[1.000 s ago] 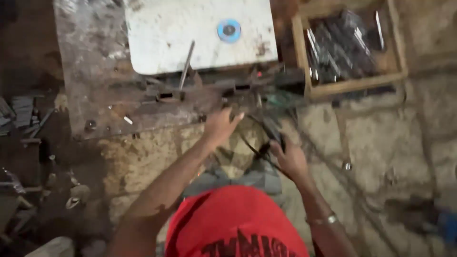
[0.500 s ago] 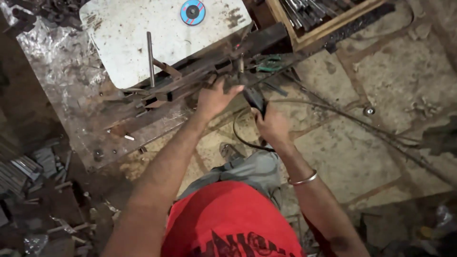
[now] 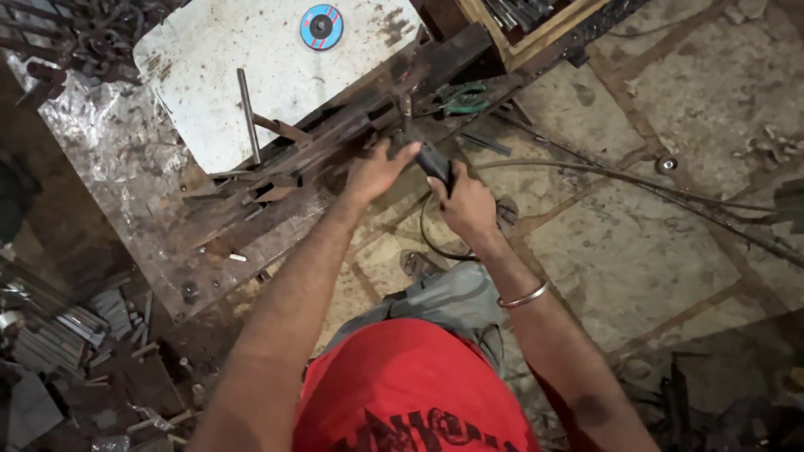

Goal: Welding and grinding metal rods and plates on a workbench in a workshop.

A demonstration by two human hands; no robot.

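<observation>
My right hand point(image 3: 465, 203) grips the dark handle of a welding electrode holder point(image 3: 427, 157), whose black cable point(image 3: 431, 243) loops down toward me. My left hand point(image 3: 377, 172) reaches forward with fingers spread, resting on rusty metal bars point(image 3: 335, 134) that lie on the worn workbench point(image 3: 134, 209). The holder's tip points at the bars just beyond my left fingers. A metal bangle sits on my right wrist.
A white board point(image 3: 218, 75) with a blue grinding disc point(image 3: 322, 27) and a thin rod point(image 3: 248, 115) lies on the bench. Green pliers point(image 3: 462, 99) rest beside the bars. A wooden crate point(image 3: 536, 33) of rods stands far right. Scrap metal point(image 3: 59, 335) litters the left floor.
The view has swung left and moved closer. Both hands stay at the bars, the right one holding the electrode holder near the same spot.
</observation>
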